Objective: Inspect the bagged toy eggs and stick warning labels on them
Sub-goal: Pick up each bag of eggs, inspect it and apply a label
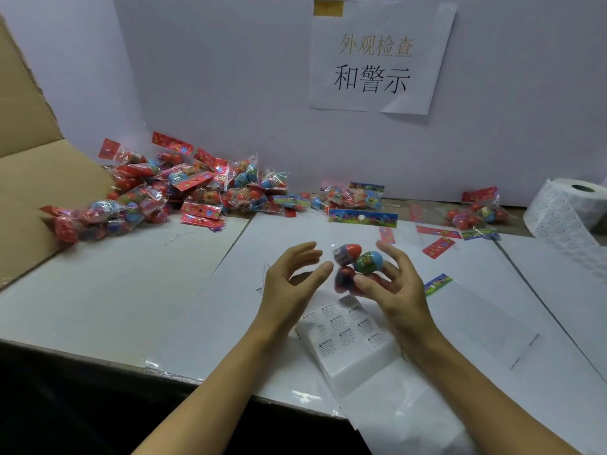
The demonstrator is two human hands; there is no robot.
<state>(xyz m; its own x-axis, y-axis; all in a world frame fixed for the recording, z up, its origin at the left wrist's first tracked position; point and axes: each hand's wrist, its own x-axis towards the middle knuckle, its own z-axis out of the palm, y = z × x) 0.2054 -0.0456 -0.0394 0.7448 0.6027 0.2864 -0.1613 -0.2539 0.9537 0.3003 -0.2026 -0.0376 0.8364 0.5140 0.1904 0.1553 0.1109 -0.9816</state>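
Note:
A clear bag of toy eggs (pixel 358 267), red and blue ones, is up above the table's middle. My right hand (pixel 394 284) grips it from the right, thumb and fingers curled round the eggs. Just left of it, my left hand (pixel 295 274) is open with relaxed fingers, the fingertips close to the bag. Beneath the hands lies a strip of white warning labels (pixel 345 330) on backing paper. A pile of bagged eggs (pixel 170 192) sits at the back left, and a few more bags (pixel 476 211) lie at the back right.
An open cardboard box (pixel 29 178) stands at the left. A roll of white labels (pixel 568 208) sits at the far right. Loose header cards (pixel 363 216) lie behind the hands. A paper sign (pixel 377 57) hangs on the white back wall. The table's front edge (pixel 170 376) runs near me.

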